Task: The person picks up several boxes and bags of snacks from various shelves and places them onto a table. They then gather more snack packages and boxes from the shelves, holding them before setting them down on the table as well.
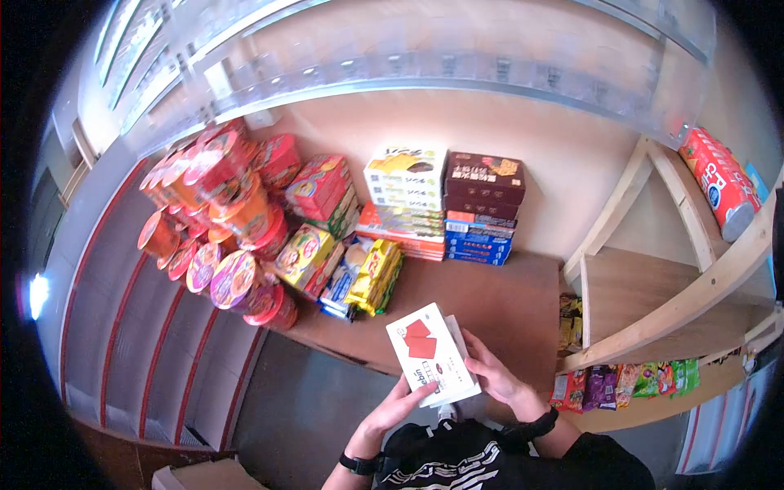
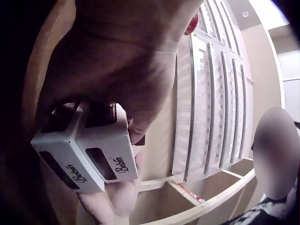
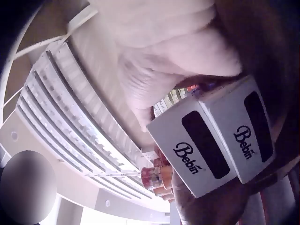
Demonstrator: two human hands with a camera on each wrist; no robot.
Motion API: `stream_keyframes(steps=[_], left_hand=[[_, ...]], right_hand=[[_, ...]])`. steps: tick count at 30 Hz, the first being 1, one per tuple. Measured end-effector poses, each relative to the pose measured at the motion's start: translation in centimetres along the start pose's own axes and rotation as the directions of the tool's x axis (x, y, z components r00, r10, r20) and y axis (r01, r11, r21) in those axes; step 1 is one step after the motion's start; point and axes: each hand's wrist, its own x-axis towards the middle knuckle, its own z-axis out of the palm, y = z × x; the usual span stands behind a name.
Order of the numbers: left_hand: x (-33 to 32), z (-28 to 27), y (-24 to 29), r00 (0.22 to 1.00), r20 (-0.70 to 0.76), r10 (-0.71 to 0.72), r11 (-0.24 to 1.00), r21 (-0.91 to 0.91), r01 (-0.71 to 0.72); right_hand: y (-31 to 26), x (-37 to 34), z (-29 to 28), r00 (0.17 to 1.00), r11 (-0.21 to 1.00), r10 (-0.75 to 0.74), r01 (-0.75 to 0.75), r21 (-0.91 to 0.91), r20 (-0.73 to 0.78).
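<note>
Two white cardboard boxes printed "Bebin" are stacked together between my hands, above the front edge of the brown table [image 1: 523, 298]. The upper white box [image 1: 433, 356] shows a red picture on its face, and the lower white box [image 1: 454, 331] peeks out along its right side. My left hand [image 1: 398, 406] grips them at the near left corner, thumb on the upper face. From the right side my right hand [image 1: 495, 377] holds the same pair. In the right wrist view both box ends [image 3: 199, 147] show dark windows, side by side.
Stacked instant noodle cups [image 1: 233, 216] fill the table's left part. Beside them lie snack packs [image 1: 376, 273] and white, brown and blue box stacks [image 1: 482, 184]. A clear shelf [image 1: 425, 69] hangs above. At right stands a wooden rack [image 1: 645, 286] with hanging snack bags [image 1: 600, 388].
</note>
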Motion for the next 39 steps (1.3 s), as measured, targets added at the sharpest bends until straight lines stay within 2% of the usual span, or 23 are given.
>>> stream_keyframes(steps=[2, 5, 7, 9, 10, 11, 13, 14, 15, 16, 17, 19, 21, 23, 24, 25, 27, 31, 34, 35, 37, 39], left_hand=[[1.6, 0.3, 0.3, 0.998, 0.060, 0.010, 1.000, 0.021, -0.012], [3.7, 0.3, 1.2, 0.993, 0.109, 0.048, 0.997, 0.049, -0.054], [4.7, 0.0, 1.8, 0.960, 0.152, 0.235, 0.950, 0.174, -0.260], [5.6, -0.2, 2.7, 0.956, 0.170, 0.239, 0.942, 0.196, -0.271], [6.3, -0.5, 2.9, 0.936, 0.206, 0.287, 0.924, 0.199, -0.327], [6.8, -0.6, 3.2, 0.910, 0.243, 0.337, 0.901, 0.197, -0.386], [7.7, -0.5, 3.9, 0.909, 0.283, 0.307, 0.925, 0.136, -0.355], [8.4, -0.9, 3.8, 0.877, 0.260, 0.404, 0.842, 0.270, -0.468], [9.3, -1.4, 3.5, 0.826, 0.250, 0.505, 0.723, 0.400, -0.563], [10.2, -1.7, 3.2, 0.836, 0.290, 0.466, 0.793, 0.283, -0.540], [10.6, -2.3, 3.1, 0.831, 0.309, 0.463, 0.693, 0.458, -0.557], [10.9, -3.2, 2.9, 0.799, 0.362, 0.479, 0.469, 0.664, -0.582], [10.9, -3.4, 2.9, 0.813, 0.359, 0.458, 0.509, 0.644, -0.571], [11.1, -3.5, 2.4, 0.828, 0.369, 0.423, 0.542, 0.630, -0.557], [11.3, -3.6, 2.0, 0.847, 0.357, 0.394, 0.590, 0.608, -0.531], [11.6, -3.7, 1.5, 0.864, 0.347, 0.364, 0.635, 0.586, -0.503], [12.7, -4.5, -0.3, 0.840, 0.418, 0.345, 0.631, 0.559, -0.537], [13.5, -4.7, -0.3, 0.786, 0.528, 0.320, 0.599, 0.530, -0.600], [12.6, -4.4, 1.2, 0.791, 0.483, 0.374, 0.585, 0.539, -0.606], [12.7, -4.5, 1.6, 0.795, 0.479, 0.372, 0.585, 0.544, -0.601], [12.3, -5.1, 2.2, 0.864, 0.434, 0.255, 0.628, 0.605, -0.489], [11.9, -5.4, 2.2, 0.869, 0.395, 0.298, 0.628, 0.605, -0.490]], right_hand=[[-0.2, 0.6, -0.4, 0.996, 0.991, -0.065, 0.057, -0.122, -0.057], [-1.6, 1.2, -0.8, 0.989, 0.978, -0.142, 0.132, -0.159, -0.048], [-2.6, 1.8, -1.5, 0.983, 0.965, -0.180, 0.166, -0.204, -0.047], [-3.7, 1.5, -1.2, 0.971, 0.905, -0.239, 0.228, -0.360, 0.013], [-3.3, 1.8, -1.7, 0.955, 0.851, -0.297, 0.273, -0.448, 0.019], [-3.4, 1.6, -1.7, 0.954, 0.852, -0.298, 0.261, -0.455, -0.012], [-3.9, 1.6, -1.6, 0.950, 0.762, -0.313, 0.255, -0.596, 0.007], [-3.4, 1.6, -2.0, 0.964, 0.814, -0.263, 0.198, -0.546, -0.042], [-2.7, 1.8, -2.3, 0.957, 0.783, -0.284, 0.193, -0.592, -0.065], [-2.8, 2.0, -2.1, 0.949, 0.738, -0.311, 0.204, -0.644, -0.055], [-3.0, 2.1, -1.8, 0.943, 0.691, -0.331, 0.209, -0.692, -0.046], [-3.7, 2.0, -0.6, 0.948, 0.673, -0.308, 0.159, -0.722, -0.079], [-3.8, 2.1, -0.3, 0.938, 0.634, -0.337, 0.162, -0.756, -0.082], [-3.9, 1.9, -0.1, 0.950, 0.649, -0.296, 0.124, -0.750, -0.099], [-3.5, 1.9, -0.5, 0.958, 0.704, -0.277, 0.144, -0.695, -0.081], [-3.1, 1.8, -0.9, 0.953, 0.705, -0.288, 0.141, -0.695, -0.099], [-2.4, 1.6, -1.7, 0.972, 0.691, -0.225, 0.107, -0.715, -0.073], [-1.9, 1.7, -2.0, 0.970, 0.653, -0.238, 0.129, -0.746, -0.041], [-2.3, 2.2, -1.5, 0.951, 0.599, -0.305, 0.152, -0.786, -0.048], [-2.4, 2.4, -1.5, 0.944, 0.620, -0.321, 0.144, -0.771, -0.081], [-2.6, 2.9, -1.2, 0.941, 0.650, -0.321, 0.135, -0.748, -0.109], [-2.5, 3.5, -0.7, 0.916, 0.860, -0.245, 0.053, -0.508, -0.317]])
